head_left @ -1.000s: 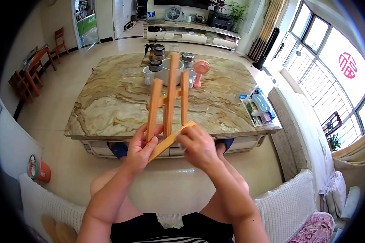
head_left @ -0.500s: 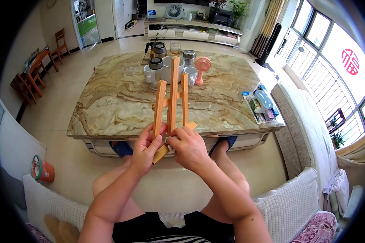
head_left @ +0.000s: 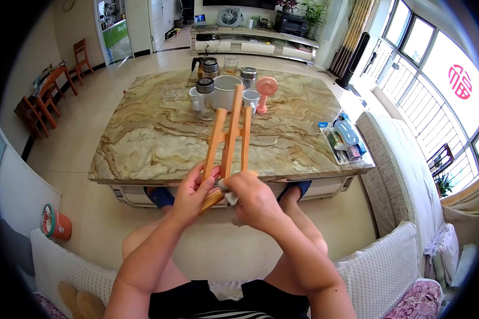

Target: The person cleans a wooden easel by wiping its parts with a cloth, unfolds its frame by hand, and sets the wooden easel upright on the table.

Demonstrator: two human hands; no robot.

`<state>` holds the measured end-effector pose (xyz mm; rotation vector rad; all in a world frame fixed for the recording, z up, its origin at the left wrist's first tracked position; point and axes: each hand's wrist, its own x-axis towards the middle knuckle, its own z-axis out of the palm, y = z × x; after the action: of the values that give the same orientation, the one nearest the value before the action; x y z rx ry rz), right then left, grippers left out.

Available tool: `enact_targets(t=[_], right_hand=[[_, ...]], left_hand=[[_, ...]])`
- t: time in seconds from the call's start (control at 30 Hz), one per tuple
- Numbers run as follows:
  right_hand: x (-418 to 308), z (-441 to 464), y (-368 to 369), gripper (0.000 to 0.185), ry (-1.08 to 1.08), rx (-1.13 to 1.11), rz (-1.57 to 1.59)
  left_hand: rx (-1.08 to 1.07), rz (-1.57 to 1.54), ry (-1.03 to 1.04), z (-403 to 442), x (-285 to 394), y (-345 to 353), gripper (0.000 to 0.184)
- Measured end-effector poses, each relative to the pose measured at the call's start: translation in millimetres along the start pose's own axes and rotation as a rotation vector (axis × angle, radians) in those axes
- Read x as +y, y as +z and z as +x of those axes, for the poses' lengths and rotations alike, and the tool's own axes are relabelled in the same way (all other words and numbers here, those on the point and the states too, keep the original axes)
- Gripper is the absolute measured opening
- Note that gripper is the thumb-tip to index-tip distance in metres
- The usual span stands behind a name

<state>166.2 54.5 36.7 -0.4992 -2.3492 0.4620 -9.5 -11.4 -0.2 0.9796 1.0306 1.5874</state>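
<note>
A wooden frame like a small tabletop easel [head_left: 233, 130], with several upright slats joined by a crossbar, is held in front of me above my knees. My left hand [head_left: 189, 196] is closed around its lower left side, near the bottom ledge. In my right hand [head_left: 256, 201] is a crumpled greyish-white cloth [head_left: 230, 198], pinched against the lower part of the easel. The right fingers partly hide the ledge, and I cannot tell whether the cloth touches the wood.
Beyond the easel stands a marble-topped coffee table [head_left: 143, 133]. On it are a white pot [head_left: 228, 90], white mugs [head_left: 250, 98], lidded jars [head_left: 205, 86], a pink handheld fan [head_left: 266, 94] and a tray of packets [head_left: 346, 139]. An orange bin [head_left: 61, 226] sits at left.
The easel's top has dipped lower and shifted slightly right. My right hand has moved a little down and right, showing more of the cloth. My left hand keeps its hold.
</note>
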Motion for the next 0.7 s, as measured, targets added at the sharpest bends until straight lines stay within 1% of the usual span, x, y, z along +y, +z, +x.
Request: enact_targets(t=[0.03,0.07,0.1,0.13,0.17,0.23,0.27,0.3,0.37,0.4,0.53,0.6,0.63,0.7], right_hand=[[2.1,0.5,-1.9,0.04,0.001,-0.001,-0.003],[3.4,1.5,-4.4,0.036,0.192,0.053,0.15],[3.3,3.8,-7.4,0.032,0.384,0.108,0.303],[3.2,6.4,-8.8,0.031,0.455,0.156,0.327],[6.2,6.1,-5.8,0.031,0.454,0.158,0.327],[11.7,7.0,1.9,0.035,0.385,0.225,0.264],[12.9,6.6,4.2,0.037,0.609,0.105,0.506],[11.4,6.6,3.3,0.037,0.61,0.107,0.505],[9.7,6.4,1.6,0.037,0.678,0.024,0.66],[12.0,4.8,2.7,0.036,0.678,0.049,0.739],[14.0,5.2,0.3,0.035,0.69,0.098,0.778],[11.5,7.9,-9.3,0.026,0.671,0.223,0.852],[5.9,11.3,-15.1,0.019,0.693,0.286,0.883],[13.5,12.8,-18.0,0.018,0.679,0.337,0.894]], left_hand=[[-0.032,0.068,-0.017,-0.3,-1.3,-1.1,0.049],[-0.065,0.136,-0.033,-0.7,-3.0,-1.2,0.049],[-0.067,0.134,-0.032,-2.0,-5.6,-0.4,0.049],[-0.109,0.187,-0.012,-4.3,-8.9,0.2,0.049],[-0.151,0.242,0.008,-5.7,-10.7,0.7,0.049],[-0.169,0.262,-0.026,-7.3,-12.1,0.7,0.049],[-0.165,0.252,-0.017,-8.2,-14.4,0.4,0.049],[-0.161,0.241,-0.009,-8.7,-15.5,0.4,0.048],[-0.198,0.257,-0.036,-8.3,-14.0,-1.9,0.051],[-0.233,0.273,-0.062,-8.1,-12.8,-2.6,0.054],[-0.219,0.205,-0.13,-10.3,1.9,4.0,0.055],[-0.241,0.385,0.0,-10.2,9.0,6.7,0.062],[-0.24,0.383,0.001,-10.2,8.9,5.7,0.062],[-0.257,0.434,-0.008,-10.9,8.5,2.7,0.065]])
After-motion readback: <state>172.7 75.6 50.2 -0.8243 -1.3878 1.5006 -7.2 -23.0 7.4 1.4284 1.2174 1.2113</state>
